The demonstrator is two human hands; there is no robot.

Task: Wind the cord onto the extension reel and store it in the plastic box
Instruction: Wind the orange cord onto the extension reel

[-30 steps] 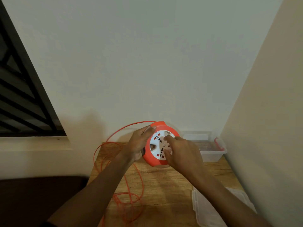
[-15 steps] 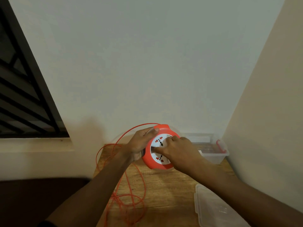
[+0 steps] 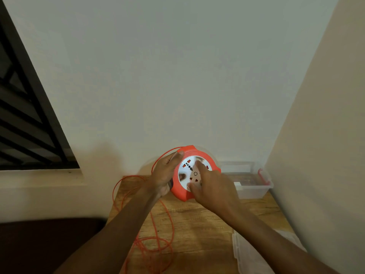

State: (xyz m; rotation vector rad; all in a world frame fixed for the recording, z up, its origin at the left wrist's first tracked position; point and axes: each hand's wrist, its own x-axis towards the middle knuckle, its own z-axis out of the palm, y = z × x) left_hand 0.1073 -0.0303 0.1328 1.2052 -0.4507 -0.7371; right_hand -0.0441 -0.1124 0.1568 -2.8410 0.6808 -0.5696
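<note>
An orange extension reel (image 3: 205, 158) with a white socket face is held upright above the wooden table (image 3: 199, 220). My left hand (image 3: 166, 175) grips its left rim, thumb on the top edge. My right hand (image 3: 212, 186) has fingers curled into the white face's openings. The thin orange cord (image 3: 158, 242) runs from the reel's top, loops left past the table edge and lies in loose coils on the table. The clear plastic box (image 3: 250, 188), with a red latch, stands open at the back right against the wall.
The box's clear lid (image 3: 248, 256) lies flat on the table at the front right. Walls close off the back and right sides. A dark window grille (image 3: 23, 119) is on the left, and a dark surface lies below it.
My right hand has turned the white face round; its sockets sit at a different angle. The cord loops on the table have shifted slightly. My left hand keeps the same grip.
</note>
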